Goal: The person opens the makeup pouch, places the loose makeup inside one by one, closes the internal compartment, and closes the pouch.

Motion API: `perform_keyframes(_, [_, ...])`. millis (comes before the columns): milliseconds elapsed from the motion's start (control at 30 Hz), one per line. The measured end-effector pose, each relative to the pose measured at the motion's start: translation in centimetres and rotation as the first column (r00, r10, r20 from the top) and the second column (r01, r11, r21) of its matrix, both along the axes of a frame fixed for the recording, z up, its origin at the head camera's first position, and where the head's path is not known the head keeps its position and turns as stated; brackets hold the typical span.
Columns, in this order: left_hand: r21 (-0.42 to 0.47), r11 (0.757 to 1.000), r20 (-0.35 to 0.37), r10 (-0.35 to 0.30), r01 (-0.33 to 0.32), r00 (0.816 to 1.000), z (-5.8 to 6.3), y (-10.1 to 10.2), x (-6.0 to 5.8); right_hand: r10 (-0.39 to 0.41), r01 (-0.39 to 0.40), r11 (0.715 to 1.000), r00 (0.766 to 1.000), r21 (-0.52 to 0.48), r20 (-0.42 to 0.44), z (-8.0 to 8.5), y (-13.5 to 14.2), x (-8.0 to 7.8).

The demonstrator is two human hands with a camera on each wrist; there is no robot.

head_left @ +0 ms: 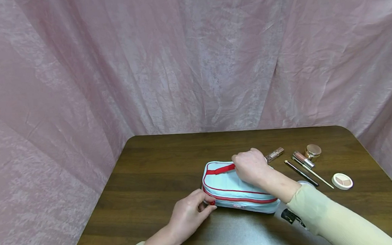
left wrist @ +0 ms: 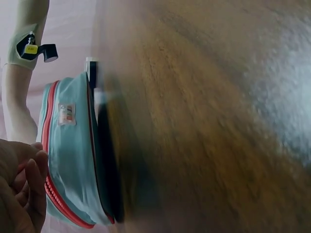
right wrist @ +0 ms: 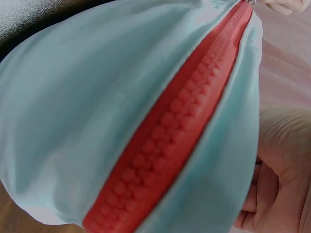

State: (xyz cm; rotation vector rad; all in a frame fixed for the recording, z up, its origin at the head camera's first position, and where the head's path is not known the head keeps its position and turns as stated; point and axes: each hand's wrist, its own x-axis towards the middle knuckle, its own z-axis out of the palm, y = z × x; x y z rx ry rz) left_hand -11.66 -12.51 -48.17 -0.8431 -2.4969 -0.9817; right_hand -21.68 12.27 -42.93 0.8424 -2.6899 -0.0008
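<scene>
Pouch (head_left: 240, 189) of pale blue fabric with red trim sits near the middle of a dark wood-grain surface (head_left: 157, 158), close to the near edge of the head view. A small label (left wrist: 67, 114) on its front panel carries lettering, too small and blurred to read in either the head or left wrist view.

The left hand (head_left: 189, 213) is at the pouch's front left corner, thumb and fingers pinching a red zipper pull (head_left: 212, 202). The right hand (head_left: 252, 167) lies over the top, its fingers curled round a red strap (head_left: 224, 169); their tips are hidden in the head view.

Only the head view shows the cosmetics to the right of the pouch: a clear tube (head_left: 274, 154) just beyond the right hand, then a pinkish tube (head_left: 304, 159), a round gold-topped jar (head_left: 313, 151), a dark pencil (head_left: 301, 173), a pale slim stick (head_left: 315, 173) and a round three-tone palette (head_left: 342, 181). No writing on them can be made out. Pink curtain (head_left: 195, 62) hangs behind.

The right wrist view alone brings the chunky red zipper (right wrist: 165, 131) up close, its teeth meshed along the stretch that shows. The left wrist view, turned sideways, shows a black device (left wrist: 31, 48) with a yellow patch on the right forearm.
</scene>
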Motion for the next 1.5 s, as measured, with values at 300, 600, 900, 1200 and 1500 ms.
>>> perform_keyframes(300, [-0.026,0.999,-0.087,-0.029,0.027,0.996,-0.2,0.8,0.0,-0.021,0.021,1.000,1.000,0.003,0.013,0.0,-0.1,0.0])
perform_keyframes(600, [-0.098,0.993,-0.182,-0.088,0.071,0.979,-0.3,2.1,0.0,-0.005,0.005,1.000,1.000,-0.020,-0.023,-0.1,-0.2,0.0])
perform_keyframes(900, [-0.245,0.966,-0.260,-0.148,0.083,0.954,-0.4,3.8,0.4,0.004,-0.005,0.999,1.000,-0.037,-0.024,-0.3,-0.4,0.0])
perform_keyframes(1200, [-0.362,0.928,-0.264,-0.187,0.082,0.946,-0.4,5.3,0.7,0.010,-0.010,0.999,1.000,-0.031,-0.014,-0.7,-0.4,-0.1])
perform_keyframes(1500, [-0.414,0.908,-0.201,-0.167,0.071,0.965,-0.9,4.5,0.7,-0.003,0.004,1.000,0.999,-0.012,0.047,-0.3,0.2,0.2])
